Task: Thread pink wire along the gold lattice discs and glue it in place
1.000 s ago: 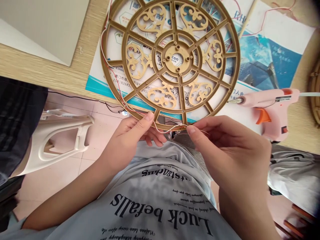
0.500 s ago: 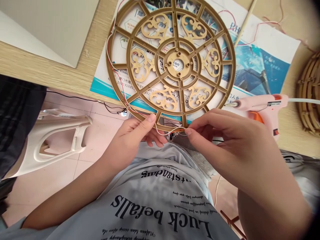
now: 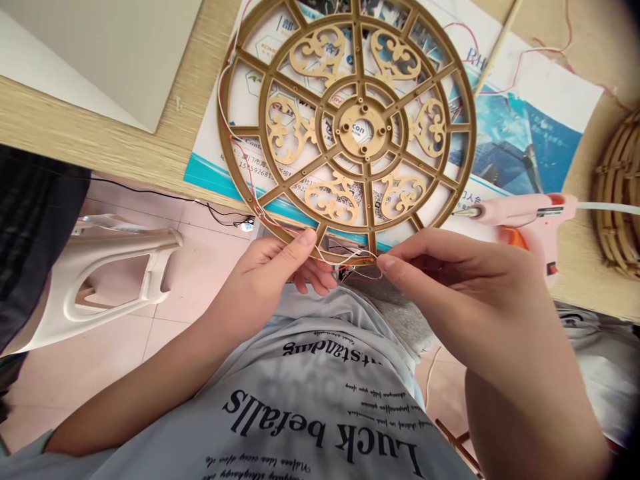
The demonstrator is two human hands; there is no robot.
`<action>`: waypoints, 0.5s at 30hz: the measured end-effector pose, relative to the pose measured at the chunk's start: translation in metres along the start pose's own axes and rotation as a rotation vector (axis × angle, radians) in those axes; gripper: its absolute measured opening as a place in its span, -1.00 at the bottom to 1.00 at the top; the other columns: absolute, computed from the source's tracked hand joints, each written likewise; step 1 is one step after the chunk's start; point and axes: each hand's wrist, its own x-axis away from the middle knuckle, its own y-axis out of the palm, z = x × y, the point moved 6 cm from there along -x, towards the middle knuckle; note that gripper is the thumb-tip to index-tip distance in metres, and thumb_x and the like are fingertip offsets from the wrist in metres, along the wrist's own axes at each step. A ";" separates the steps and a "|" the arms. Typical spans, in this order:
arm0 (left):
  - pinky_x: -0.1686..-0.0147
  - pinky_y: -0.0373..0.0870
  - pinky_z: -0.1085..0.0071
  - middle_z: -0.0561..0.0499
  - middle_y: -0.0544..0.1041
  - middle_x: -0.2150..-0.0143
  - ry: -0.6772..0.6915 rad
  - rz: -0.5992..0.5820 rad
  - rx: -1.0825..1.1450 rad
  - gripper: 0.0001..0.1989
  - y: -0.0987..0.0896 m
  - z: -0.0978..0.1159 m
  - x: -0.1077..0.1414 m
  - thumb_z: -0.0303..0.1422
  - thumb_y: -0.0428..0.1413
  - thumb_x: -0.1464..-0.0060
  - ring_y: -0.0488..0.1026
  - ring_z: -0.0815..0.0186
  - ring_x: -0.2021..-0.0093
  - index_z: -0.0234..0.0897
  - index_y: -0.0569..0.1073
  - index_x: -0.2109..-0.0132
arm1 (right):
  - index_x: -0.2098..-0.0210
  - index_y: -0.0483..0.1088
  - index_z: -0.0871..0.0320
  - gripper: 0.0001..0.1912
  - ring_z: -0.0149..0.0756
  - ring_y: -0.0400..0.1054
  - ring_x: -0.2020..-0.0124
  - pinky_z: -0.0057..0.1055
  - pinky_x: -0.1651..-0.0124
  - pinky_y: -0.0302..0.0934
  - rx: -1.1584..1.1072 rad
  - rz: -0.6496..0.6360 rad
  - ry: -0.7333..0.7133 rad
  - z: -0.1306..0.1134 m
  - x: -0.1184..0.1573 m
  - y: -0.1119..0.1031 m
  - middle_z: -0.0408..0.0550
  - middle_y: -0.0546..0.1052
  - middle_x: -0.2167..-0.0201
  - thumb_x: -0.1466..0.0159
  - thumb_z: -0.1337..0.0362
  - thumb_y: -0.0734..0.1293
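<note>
A round gold lattice frame (image 3: 348, 131) with scrollwork panels lies over printed sheets, its near rim jutting past the table edge. My left hand (image 3: 267, 270) grips that near rim, thumb on top and fingers curled below. Thin red and white wires (image 3: 358, 253) run along the left side of the rim and loop loosely between my hands. At the lower rim, my right hand (image 3: 465, 287) pinches the wires between thumb and forefinger; its other fingers are curled and partly hidden. A pink hot glue gun (image 3: 530, 209) lies just beyond my right hand, nozzle towards the frame.
A blue and white printed sheet (image 3: 537, 143) lies under the frame. A thin wooden stick (image 3: 497, 48) and more red wire are at the upper right. Coiled brown rings (image 3: 617, 193) stand at the right edge. A pale panel (image 3: 100, 53) occupies the upper left, a white plastic stool (image 3: 159, 267) below.
The frame has shifted slightly right in view. My right fingertips have moved a little right and down with the wires, and more red wire shows beside them. The left hand keeps its hold.
</note>
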 end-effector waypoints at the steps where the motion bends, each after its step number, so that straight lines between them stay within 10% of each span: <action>1: 0.27 0.49 0.36 -0.10 0.70 0.31 0.002 -0.001 -0.011 -0.45 0.000 0.000 0.000 0.06 0.11 -0.43 0.62 0.23 0.30 -0.27 0.69 0.30 | 0.42 0.59 0.14 -0.79 -0.43 0.27 0.56 -0.48 0.56 0.07 0.011 0.007 0.004 0.000 -0.001 -0.001 -0.14 0.47 0.56 -0.33 0.21 0.50; 15: 0.30 0.49 0.37 -0.10 0.69 0.33 0.009 0.023 0.014 -0.48 0.000 0.001 0.000 0.03 0.13 -0.41 0.62 0.24 0.33 -0.28 0.68 0.31 | 0.36 0.60 0.14 -0.93 -0.44 0.36 0.56 -0.54 0.58 0.15 -0.065 0.020 0.024 0.003 -0.006 -0.007 -0.12 0.54 0.52 -0.23 0.30 0.52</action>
